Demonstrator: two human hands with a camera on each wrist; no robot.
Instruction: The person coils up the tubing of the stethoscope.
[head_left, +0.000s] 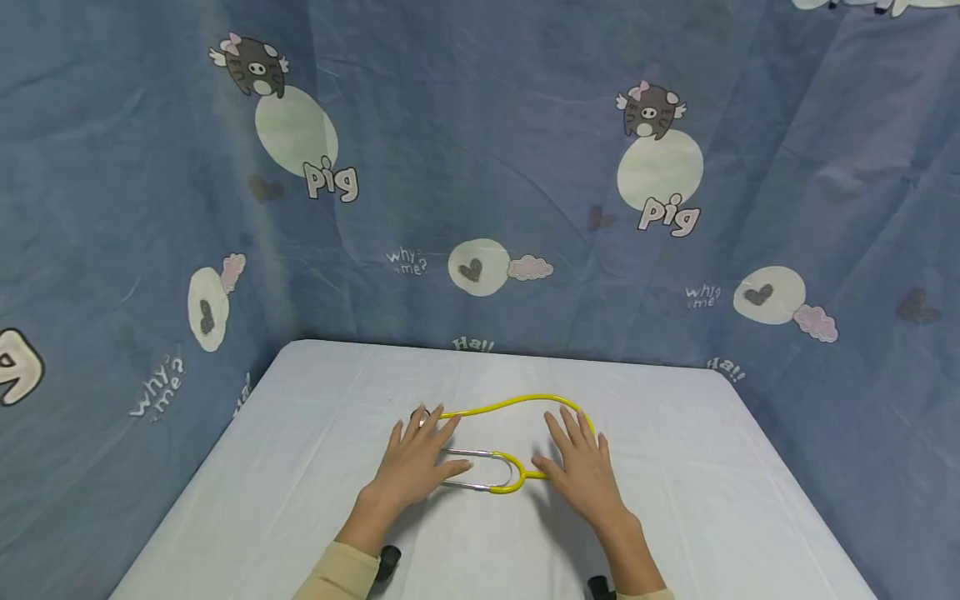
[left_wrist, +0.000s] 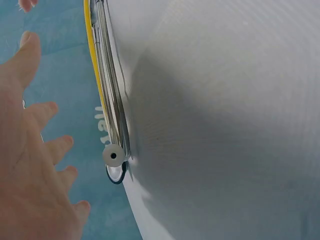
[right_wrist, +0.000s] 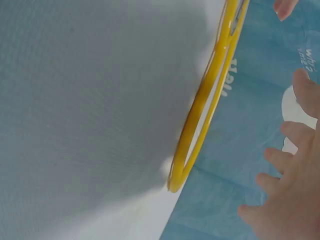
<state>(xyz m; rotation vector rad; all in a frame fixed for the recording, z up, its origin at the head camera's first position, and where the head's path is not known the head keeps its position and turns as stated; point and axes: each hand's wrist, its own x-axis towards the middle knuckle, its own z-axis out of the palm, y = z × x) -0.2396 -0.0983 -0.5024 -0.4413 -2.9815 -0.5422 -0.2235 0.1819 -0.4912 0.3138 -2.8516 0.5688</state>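
A yellow stethoscope point(head_left: 510, 404) lies on the white-covered table point(head_left: 315, 433), its tubing looped toward the back. Its metal ear tubes point(head_left: 480, 454) run between my hands, and the chest piece point(head_left: 420, 414) shows by my left fingertips. My left hand point(head_left: 417, 450) is spread flat over the ear-tube end. My right hand point(head_left: 579, 458) is spread over the right of the loop. In the left wrist view my left hand point(left_wrist: 35, 165) stands apart from the ear tip point(left_wrist: 113, 155). The right wrist view shows my right hand point(right_wrist: 290, 200) apart from the yellow tubing point(right_wrist: 200, 115). Neither hand grips anything.
A blue cloth backdrop point(head_left: 480, 167) printed with cartoon pigs hangs close behind and on both sides of the table. The table's back edge point(head_left: 510, 354) meets it. Bare white cloth lies to the left and right of my hands.
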